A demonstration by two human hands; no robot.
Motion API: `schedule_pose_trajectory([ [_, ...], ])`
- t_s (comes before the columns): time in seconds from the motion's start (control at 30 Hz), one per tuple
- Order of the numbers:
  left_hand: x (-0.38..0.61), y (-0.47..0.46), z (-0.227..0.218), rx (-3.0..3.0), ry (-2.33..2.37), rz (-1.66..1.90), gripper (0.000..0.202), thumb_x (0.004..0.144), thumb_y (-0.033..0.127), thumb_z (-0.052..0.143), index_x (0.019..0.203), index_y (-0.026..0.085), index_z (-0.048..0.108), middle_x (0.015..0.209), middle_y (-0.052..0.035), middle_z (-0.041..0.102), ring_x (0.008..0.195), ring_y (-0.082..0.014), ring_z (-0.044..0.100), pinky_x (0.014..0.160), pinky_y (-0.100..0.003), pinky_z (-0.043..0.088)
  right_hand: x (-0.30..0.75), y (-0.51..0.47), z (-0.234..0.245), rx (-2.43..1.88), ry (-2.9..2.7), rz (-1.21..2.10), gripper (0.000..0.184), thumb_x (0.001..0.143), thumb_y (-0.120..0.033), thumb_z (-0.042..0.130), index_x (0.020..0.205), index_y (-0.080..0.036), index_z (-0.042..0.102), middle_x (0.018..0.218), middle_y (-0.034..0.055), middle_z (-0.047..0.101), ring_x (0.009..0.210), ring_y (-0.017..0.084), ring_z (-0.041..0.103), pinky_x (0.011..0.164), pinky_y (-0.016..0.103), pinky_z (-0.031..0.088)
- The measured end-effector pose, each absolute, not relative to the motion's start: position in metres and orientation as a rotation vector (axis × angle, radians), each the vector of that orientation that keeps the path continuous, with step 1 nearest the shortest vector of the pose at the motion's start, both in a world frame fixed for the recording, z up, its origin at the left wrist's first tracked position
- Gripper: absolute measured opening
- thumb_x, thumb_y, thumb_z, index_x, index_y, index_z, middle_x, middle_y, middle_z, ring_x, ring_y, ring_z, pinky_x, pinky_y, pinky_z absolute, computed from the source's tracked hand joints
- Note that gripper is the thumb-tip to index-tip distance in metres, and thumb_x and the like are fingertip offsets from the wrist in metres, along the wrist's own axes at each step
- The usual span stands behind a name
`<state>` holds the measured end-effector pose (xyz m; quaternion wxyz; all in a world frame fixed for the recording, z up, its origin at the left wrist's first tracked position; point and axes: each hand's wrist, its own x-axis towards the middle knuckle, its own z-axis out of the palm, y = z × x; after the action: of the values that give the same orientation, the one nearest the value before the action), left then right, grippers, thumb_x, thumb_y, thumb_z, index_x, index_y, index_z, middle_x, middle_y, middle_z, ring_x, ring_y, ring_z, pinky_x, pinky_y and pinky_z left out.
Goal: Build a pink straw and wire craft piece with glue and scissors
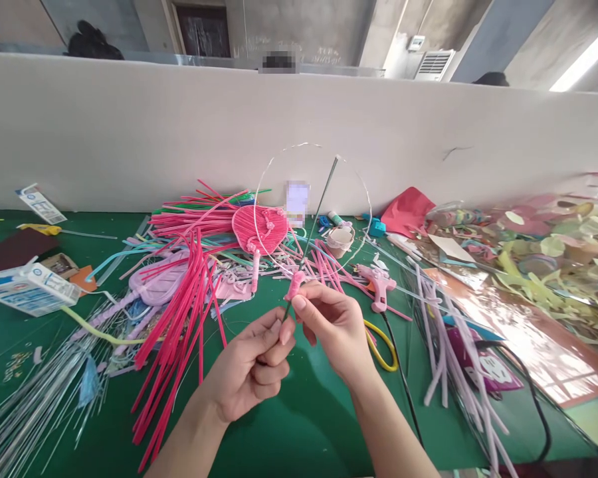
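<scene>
My left hand (254, 365) is closed in a pinch around the lower end of a thin dark green rod (321, 202). Just above it, my right hand (331, 325) pinches a pink pipe cleaner (295, 284), which is wound around the rod. The rod leans up to the right. A thin pale wire hoop (368, 192) stands around its upper part, and the rod's top end lies near the hoop's upper right. My fingertips partly cover the lower end of the winding.
A pink fan (260, 229) and red pipe cleaners (179, 325) lie behind and left. To the right are a pink glue gun (379, 285) with a black cord, yellow ring (393, 352) and lilac pipe cleaners (433, 358). A white partition (179, 133) stands behind the green table (299, 438).
</scene>
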<state>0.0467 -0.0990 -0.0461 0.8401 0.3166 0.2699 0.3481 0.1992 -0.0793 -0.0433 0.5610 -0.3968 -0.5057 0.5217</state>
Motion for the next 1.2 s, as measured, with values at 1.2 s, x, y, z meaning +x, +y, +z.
schedule_pose_trajectory([
  [1.2,0.062,-0.112,-0.062,0.928,1.047,1.110,0.029,0.092,0.047,0.054,0.079,0.021,0.051,0.057,0.0084,0.025,0.045,-0.0069,0.016,0.041,-0.019,0.014,0.184,-0.085,-0.051,-1.147,-1.340,0.922,0.019,0.085,-0.037,0.066,0.081,-0.019,0.072,0.080,0.0043,0.065,0.073,0.016,0.060,0.053,0.024,0.045],
])
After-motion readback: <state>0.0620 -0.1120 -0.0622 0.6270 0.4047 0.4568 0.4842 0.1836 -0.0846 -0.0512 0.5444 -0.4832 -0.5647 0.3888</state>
